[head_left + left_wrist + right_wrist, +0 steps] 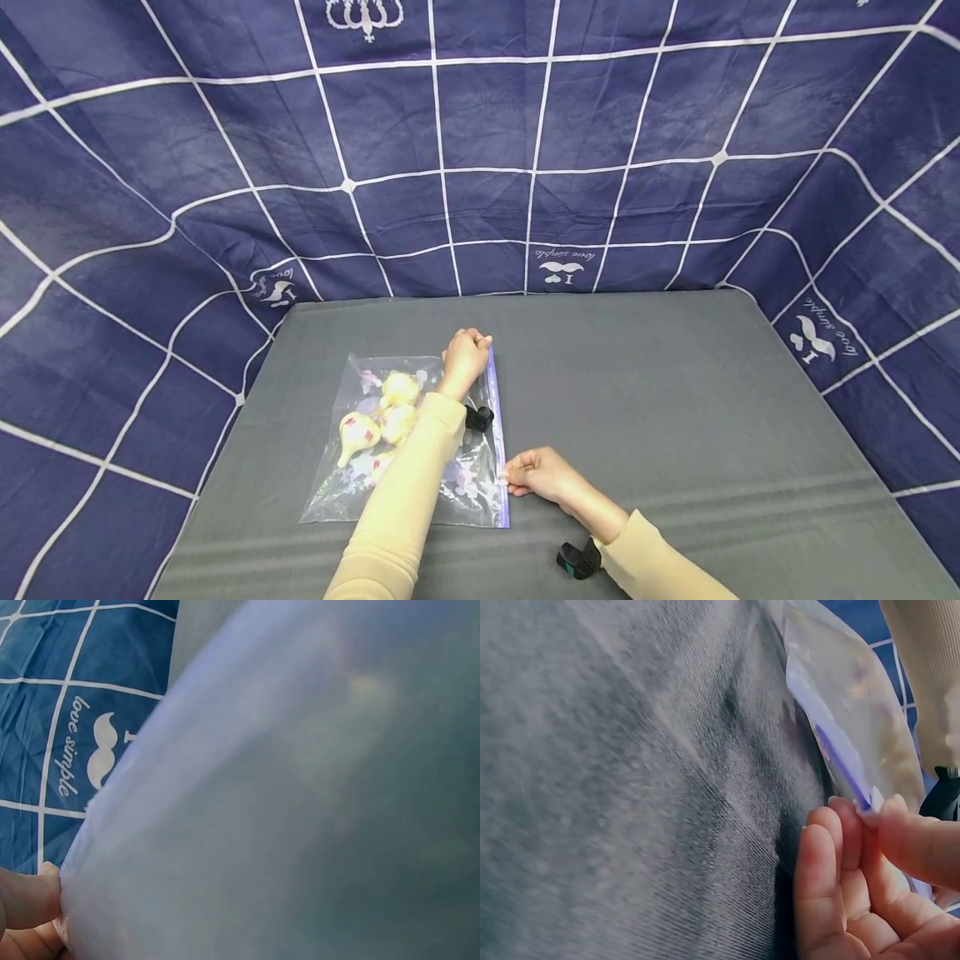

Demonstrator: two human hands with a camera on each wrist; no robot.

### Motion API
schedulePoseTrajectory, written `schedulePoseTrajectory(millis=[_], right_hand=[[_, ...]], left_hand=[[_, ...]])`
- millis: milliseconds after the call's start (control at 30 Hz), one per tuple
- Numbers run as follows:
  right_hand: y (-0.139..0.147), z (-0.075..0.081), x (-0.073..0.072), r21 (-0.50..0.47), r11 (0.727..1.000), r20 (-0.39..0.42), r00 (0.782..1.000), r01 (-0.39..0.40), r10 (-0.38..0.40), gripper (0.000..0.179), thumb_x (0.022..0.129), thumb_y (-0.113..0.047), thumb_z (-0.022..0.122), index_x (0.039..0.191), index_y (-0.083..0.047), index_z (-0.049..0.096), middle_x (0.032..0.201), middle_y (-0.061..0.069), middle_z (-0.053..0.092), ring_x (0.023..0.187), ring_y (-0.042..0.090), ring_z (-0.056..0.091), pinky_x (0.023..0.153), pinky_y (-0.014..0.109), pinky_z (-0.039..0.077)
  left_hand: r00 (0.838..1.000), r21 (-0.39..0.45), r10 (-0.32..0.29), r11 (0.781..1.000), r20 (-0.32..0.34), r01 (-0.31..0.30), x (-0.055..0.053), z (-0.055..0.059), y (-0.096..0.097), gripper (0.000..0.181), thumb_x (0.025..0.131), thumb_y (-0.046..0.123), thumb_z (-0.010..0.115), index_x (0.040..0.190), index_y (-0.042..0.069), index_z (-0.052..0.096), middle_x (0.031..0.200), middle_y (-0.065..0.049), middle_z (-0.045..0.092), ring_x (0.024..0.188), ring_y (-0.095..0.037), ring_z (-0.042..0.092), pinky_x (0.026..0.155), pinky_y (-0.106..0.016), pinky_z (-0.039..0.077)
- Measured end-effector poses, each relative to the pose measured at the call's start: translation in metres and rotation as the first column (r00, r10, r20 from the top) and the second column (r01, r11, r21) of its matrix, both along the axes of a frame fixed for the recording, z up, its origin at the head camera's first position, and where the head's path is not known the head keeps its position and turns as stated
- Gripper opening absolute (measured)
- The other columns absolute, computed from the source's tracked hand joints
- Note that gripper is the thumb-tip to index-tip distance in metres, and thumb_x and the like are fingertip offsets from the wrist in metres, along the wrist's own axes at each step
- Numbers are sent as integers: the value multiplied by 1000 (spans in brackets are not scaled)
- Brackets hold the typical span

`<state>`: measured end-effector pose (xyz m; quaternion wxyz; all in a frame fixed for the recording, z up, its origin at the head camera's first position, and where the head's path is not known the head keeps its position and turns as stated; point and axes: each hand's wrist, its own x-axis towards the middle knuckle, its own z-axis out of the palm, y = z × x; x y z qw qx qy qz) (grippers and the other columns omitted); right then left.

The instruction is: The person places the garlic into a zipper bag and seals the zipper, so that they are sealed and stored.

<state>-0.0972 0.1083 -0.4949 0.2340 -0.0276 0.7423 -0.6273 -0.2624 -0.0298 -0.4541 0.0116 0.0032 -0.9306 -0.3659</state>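
Note:
A clear zip bag (330, 496) lies flat on the table, its purple zip strip (495, 417) along the right edge. Inside are several pale yellow garlic bulbs (358, 433) with reddish marks; my left forearm covers part of them. At the strip's far end, my left hand (465, 358) pinches the bag's corner; thumb and finger also show at the film's edge in the left wrist view. Nearer to me, my right hand (542, 475) holds the strip. In the right wrist view, its thumb and forefinger pinch a small whitish slider (871, 804) on the purple zip.
The grey cloth-covered table (660, 400) stretches to the right of the bag. A blue white-lined curtain (487, 117) hangs behind and along both sides. Black straps (579, 560) with cameras sit at the wrists.

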Motion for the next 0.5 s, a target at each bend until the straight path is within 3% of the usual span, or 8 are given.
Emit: schedulePoseTrajectory(millis=[367, 500], right_hand=[[1, 2, 18, 23, 995, -10, 996, -93, 93, 16, 88, 2, 65, 89, 18, 66, 75, 18, 70, 62, 6, 63, 63, 26, 60], [2, 3, 21, 19, 994, -10, 994, -110, 111, 15, 87, 2, 66, 87, 16, 66, 72, 18, 70, 60, 5, 61, 60, 24, 59]], left_hand=[[1000, 16, 24, 1000, 18, -24, -1, -1, 0, 24, 96, 24, 60, 84, 4, 63, 104, -16, 67, 109, -34, 62, 95, -54, 44], [999, 8, 29, 1000, 26, -30, 0, -1, 0, 24, 96, 25, 59, 85, 4, 64, 104, -15, 66, 107, -34, 63, 95, -54, 44]])
